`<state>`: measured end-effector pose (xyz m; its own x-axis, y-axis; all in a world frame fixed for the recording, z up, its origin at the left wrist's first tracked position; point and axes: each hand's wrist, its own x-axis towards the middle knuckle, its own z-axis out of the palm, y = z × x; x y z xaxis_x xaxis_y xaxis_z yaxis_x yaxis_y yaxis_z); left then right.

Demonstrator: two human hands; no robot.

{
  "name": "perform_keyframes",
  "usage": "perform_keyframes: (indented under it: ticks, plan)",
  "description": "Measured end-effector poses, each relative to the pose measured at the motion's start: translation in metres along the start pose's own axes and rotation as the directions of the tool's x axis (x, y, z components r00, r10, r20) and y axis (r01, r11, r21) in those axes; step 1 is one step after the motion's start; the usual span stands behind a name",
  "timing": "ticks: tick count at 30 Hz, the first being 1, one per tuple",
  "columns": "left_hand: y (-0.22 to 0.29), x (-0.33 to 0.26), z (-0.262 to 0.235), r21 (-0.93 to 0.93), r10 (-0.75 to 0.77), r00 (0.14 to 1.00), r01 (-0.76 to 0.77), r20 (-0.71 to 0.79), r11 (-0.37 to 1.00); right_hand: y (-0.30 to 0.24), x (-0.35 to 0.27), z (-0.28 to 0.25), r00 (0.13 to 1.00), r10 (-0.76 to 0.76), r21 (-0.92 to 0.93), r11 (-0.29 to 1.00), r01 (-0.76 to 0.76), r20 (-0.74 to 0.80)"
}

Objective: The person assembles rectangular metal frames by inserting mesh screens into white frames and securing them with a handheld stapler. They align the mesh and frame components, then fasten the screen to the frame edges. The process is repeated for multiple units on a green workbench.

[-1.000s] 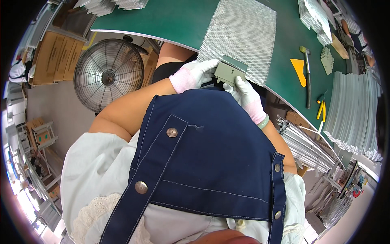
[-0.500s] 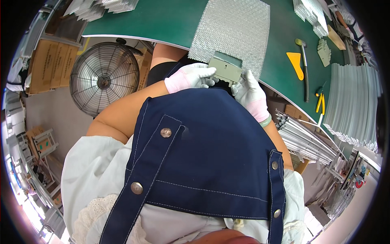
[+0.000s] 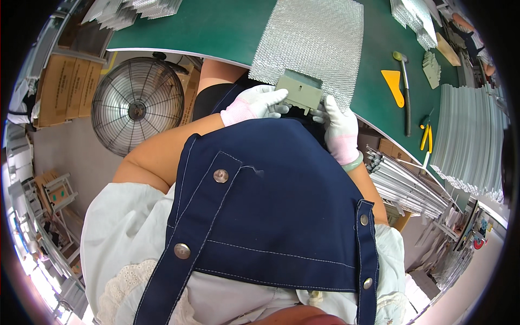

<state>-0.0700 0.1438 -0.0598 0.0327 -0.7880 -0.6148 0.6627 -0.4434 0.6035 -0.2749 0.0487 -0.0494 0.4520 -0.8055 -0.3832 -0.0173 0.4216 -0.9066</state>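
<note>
A flat grey-green plate (image 3: 301, 94) with a notched lower edge and small tabs lies at the near end of a silvery expanded-metal mesh sheet (image 3: 311, 40). My left hand (image 3: 259, 103), in a white glove with a pink cuff, pinches the plate's left side, thumb on top and fingers curled below. Beside the plate's lower right corner is my right hand (image 3: 338, 127), gloved alike. Its index finger points up near the mesh's corner, and its thumb side reaches toward the plate, fingers apart. Whether it touches either one is hard to tell.
The green table (image 3: 216, 27) carries a yellow scraper (image 3: 393, 86), a hammer (image 3: 405, 92), yellow-handled pliers (image 3: 427, 135) and a stack of corrugated silvery sheets (image 3: 470, 141). Another grey-green piece (image 3: 431, 69) lies at right. A floor fan (image 3: 137, 105) stands left, beside cardboard boxes (image 3: 67, 89).
My right hand has moved a little to the right, away from the plate's lower right corner. The left hand keeps its hold; the plate has barely shifted.
</note>
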Motion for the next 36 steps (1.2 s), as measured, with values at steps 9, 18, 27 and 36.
perform_keyframes:
  ticks: [9, 18, 27, 36]
  plan:
    - [0.021, -0.007, 0.015, 0.358, -0.080, 0.996, 0.088, -0.036, 0.930, 0.006, 0.002, -0.006, 0.999, -0.005, 0.121, 0.993, 0.009, -0.034]
    - [0.006, 0.000, 0.014, 0.157, -0.004, 0.998, 0.013, -0.057, 0.987, 0.001, -0.001, 0.002, 0.989, 0.143, 0.099, 0.985, -0.138, -0.044]
    - [0.110, -0.038, 0.019, 0.865, 0.032, 0.940, -0.325, 0.339, 0.383, 0.000, -0.021, -0.025, 0.847, 0.417, 0.067, 0.885, -0.462, 0.330]
    - [0.098, 0.092, 0.026, 0.529, 0.242, 0.592, -0.376, 0.769, -0.761, 0.012, 0.001, 0.023, 0.907, 0.357, 0.183, 0.899, -0.399, 0.224]
